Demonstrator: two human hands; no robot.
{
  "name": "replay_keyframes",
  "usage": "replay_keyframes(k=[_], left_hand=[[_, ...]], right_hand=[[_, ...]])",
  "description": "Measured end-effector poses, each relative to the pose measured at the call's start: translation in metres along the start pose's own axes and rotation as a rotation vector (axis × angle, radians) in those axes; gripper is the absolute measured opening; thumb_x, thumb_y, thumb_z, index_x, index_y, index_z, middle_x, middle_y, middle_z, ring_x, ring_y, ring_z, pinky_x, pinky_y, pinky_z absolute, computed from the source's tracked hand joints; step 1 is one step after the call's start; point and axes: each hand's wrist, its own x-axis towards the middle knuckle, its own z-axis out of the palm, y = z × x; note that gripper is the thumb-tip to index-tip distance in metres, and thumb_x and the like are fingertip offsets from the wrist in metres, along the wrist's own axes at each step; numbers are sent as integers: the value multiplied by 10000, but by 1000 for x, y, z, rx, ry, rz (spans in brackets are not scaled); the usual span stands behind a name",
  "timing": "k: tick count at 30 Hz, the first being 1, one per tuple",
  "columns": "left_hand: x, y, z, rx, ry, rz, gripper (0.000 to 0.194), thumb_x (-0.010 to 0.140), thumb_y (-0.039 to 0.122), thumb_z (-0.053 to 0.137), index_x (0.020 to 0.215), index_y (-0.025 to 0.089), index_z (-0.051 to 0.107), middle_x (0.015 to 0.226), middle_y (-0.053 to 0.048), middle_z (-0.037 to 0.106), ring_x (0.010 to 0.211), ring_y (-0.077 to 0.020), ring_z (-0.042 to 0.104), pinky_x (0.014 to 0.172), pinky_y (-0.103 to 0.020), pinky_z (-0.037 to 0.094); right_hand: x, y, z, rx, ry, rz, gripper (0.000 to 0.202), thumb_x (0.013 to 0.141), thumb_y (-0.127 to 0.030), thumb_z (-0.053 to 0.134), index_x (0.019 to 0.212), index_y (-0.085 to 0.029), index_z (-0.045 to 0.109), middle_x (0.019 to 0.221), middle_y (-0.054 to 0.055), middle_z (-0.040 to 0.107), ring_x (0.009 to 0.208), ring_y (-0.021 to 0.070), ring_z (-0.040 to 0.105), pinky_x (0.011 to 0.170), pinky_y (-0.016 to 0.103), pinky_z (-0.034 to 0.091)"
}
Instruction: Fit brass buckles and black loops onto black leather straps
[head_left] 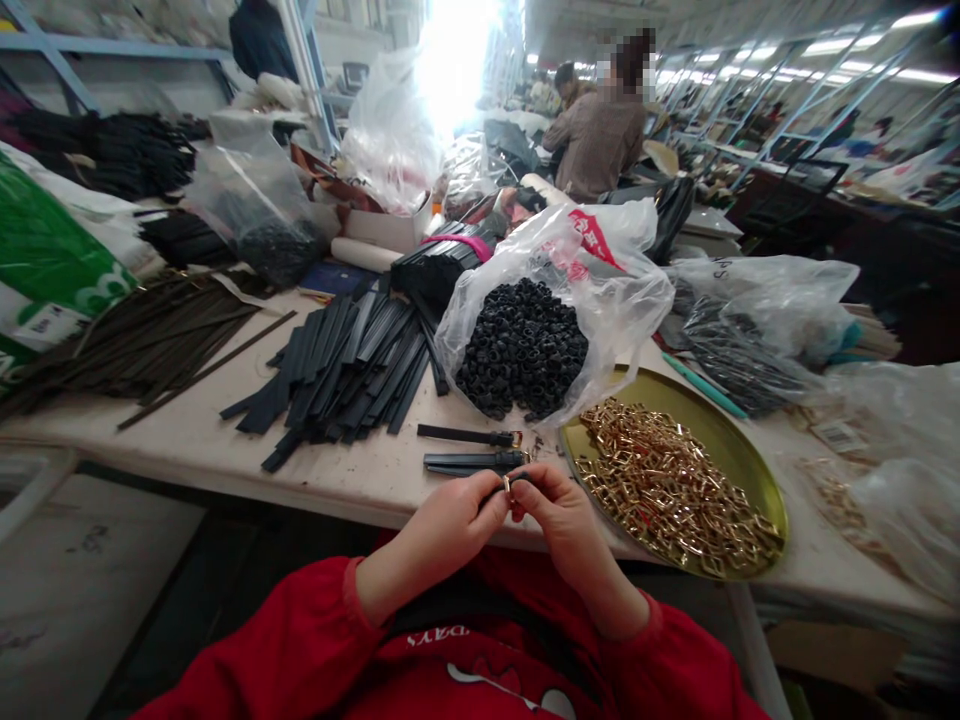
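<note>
Close to the table's front edge, my left hand (pixel 459 518) and my right hand (pixel 559 505) meet, fingers pinched together. Between the fingertips shows a small gold buckle (pixel 508 487) with a piece of black strap, mostly covered by my fingers. My left hand grips the strap side and my right thumb and fingers press at the buckle. Just beyond the hands lie black straps with buckles fitted, one single strap (pixel 465 434) and a small stack (pixel 469 461). A round gold tray (pixel 772 490) heaped with gold buckles (pixel 675 480) stands right of my right hand.
A clear plastic bag (pixel 630 300) holds many small black loops (pixel 525 345). Left of it lies a pile of black straps (pixel 352 350), then brown strips (pixel 150 330). A teal tool (pixel 705 385) rests behind the tray. Another person (pixel 600 140) sits farther back.
</note>
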Motion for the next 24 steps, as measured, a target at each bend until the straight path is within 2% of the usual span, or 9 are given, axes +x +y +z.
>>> replay_keyframes(k=[6,10,13,20,24], left_hand=[[-4,1,0,-25,1,-45,195,852,285,405,838,170,563,753,-18,622,676,-146,540,589,-225,361],[-5,-2,1,-76,10,-40,199,857,285,396,876,164,553,819,-30,632,736,-153,557,660,-240,391],[-4,-5,2,-84,-9,-61,195,852,285,399,860,164,552,796,-29,636,718,-153,560,645,-242,394],[-9,-7,3,-101,2,-101,153,831,269,423,850,168,536,699,-6,617,630,-136,539,583,-228,386],[-11,-6,3,-90,-6,-114,148,820,265,425,821,173,541,641,9,598,597,-134,524,552,-221,374]], right_hand=[[4,9,-6,109,86,36,216,706,-386,671,725,-194,573,600,-47,534,509,81,463,505,216,371],[2,8,0,118,-2,69,234,697,-397,676,726,-187,577,647,-35,549,540,84,462,514,214,384],[-2,7,4,146,-19,84,232,674,-375,701,712,-183,577,659,-33,557,554,81,462,527,208,396],[-7,7,3,498,-122,326,265,612,-281,759,725,-201,533,707,-35,586,618,95,536,561,212,448],[-6,5,3,515,-64,329,253,606,-250,764,715,-195,543,665,-50,575,563,74,517,514,184,434]])
